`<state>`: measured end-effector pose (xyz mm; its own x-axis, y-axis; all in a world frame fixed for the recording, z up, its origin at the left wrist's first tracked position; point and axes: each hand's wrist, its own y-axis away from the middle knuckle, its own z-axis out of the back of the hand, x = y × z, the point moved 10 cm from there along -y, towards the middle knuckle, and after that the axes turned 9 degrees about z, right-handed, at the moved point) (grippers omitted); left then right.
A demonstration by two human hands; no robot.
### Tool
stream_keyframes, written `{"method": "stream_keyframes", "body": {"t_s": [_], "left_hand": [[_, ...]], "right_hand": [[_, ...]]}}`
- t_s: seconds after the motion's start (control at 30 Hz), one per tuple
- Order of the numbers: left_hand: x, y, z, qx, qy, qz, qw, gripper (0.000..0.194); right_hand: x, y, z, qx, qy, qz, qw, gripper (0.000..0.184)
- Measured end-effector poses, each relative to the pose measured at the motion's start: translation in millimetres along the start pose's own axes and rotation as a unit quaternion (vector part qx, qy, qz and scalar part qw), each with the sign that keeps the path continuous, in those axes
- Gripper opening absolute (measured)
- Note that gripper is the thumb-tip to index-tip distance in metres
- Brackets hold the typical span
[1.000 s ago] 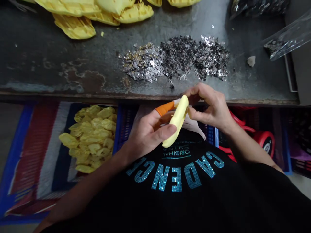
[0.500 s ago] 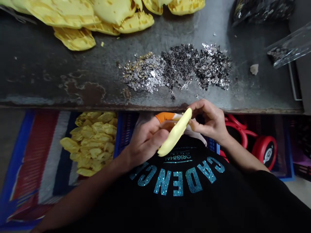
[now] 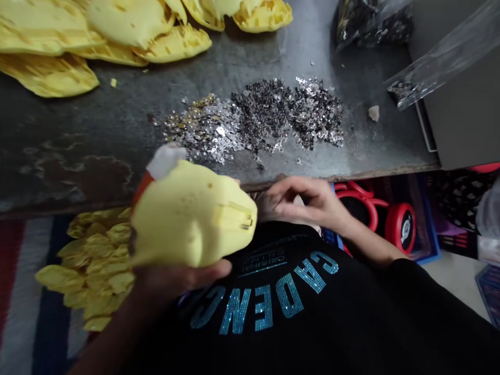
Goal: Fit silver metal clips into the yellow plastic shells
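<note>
My left hand (image 3: 175, 278) is closed around a yellow moulded plastic shell (image 3: 183, 219). The shell's smooth outer face is turned up, and a small dark metal clip (image 3: 247, 223) sits in a slot near its right end. An orange and white finger cover (image 3: 166, 159) shows past the shell's upper left edge. To the right of the shell, apart from it, my right hand (image 3: 300, 203) has its thumb and fingers bent together by the table edge. Its fingertips are blurred, and anything in them is hidden. Piles of small metal clips (image 3: 269, 107) lie on the table just beyond.
More yellow shells (image 3: 128, 23) are heaped at the table's back left. Shells (image 3: 101, 260) also fill a crate below left. Plastic bags of clips (image 3: 375, 23) lie at the back right. Under the table edge, red wheels (image 3: 401, 227) sit in a blue crate (image 3: 427, 219).
My left hand has moved left and turned the shell from edge-on to its broad outer face. My right hand has come away from the shell. The whole view has shifted and tilted.
</note>
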<state>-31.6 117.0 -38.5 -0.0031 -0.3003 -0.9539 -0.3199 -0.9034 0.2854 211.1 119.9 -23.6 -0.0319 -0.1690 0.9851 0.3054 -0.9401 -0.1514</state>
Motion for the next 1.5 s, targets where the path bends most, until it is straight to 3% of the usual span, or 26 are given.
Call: {"method": "stream_keyframes", "body": {"t_s": [0.03,0.1,0.13,0.2,0.33,0.47,0.6,0.7,0.8,0.93,1.1,1.27,1.5], "left_hand": [[-1,-3,2.4,-0.011,0.023,-0.002,1.0,0.091],[2,-9,-0.2,-0.019,0.112,0.021,0.993,0.08],[5,-13,-5.2,-0.016,0.154,0.039,0.987,0.078],[9,-19,-19.5,0.003,0.214,0.063,0.975,0.08],[17,-25,-46.8,0.068,0.263,0.103,0.957,0.088],[24,-26,-65.6,0.109,0.287,0.138,0.942,0.088],[32,-25,-79.8,0.123,0.236,0.177,0.947,0.088],[36,-24,-86.1,0.118,0.2,0.206,0.951,0.097],[30,-22,-97.0,0.148,0.227,0.198,0.942,0.1],[27,-18,-100.4,0.138,0.227,0.197,0.944,0.09],[22,-11,-101.3,0.13,0.219,0.218,0.942,0.083],[18,-4,-102.3,0.134,0.197,0.239,0.941,0.077],[17,-1,-107.9,0.132,0.239,0.232,0.934,0.067]], "right_hand": [[13,0,29,-0.051,0.147,0.05,0.987,0.015],[26,0,69,-0.096,0.379,0.089,0.916,0.014],[24,-3,78,-0.085,0.445,0.092,0.887,0.019],[11,-12,85,-0.035,0.505,0.092,0.857,0.025],[0,-23,79,0.011,0.498,0.123,0.858,0.023],[18,-20,69,-0.007,0.389,0.147,0.909,0.014],[37,-13,58,-0.042,0.231,0.143,0.961,0.014],[42,-11,42,-0.041,0.164,0.126,0.978,0.014],[47,-13,25,-0.006,0.143,0.123,0.982,0.009],[60,-17,6,0.067,0.222,0.157,0.96,0.007],[77,-14,-5,0.129,0.291,0.213,0.924,0.021],[87,-9,-11,0.16,0.347,0.227,0.896,0.022],[104,-3,-28,0.207,0.422,0.294,0.832,0.022]]}}
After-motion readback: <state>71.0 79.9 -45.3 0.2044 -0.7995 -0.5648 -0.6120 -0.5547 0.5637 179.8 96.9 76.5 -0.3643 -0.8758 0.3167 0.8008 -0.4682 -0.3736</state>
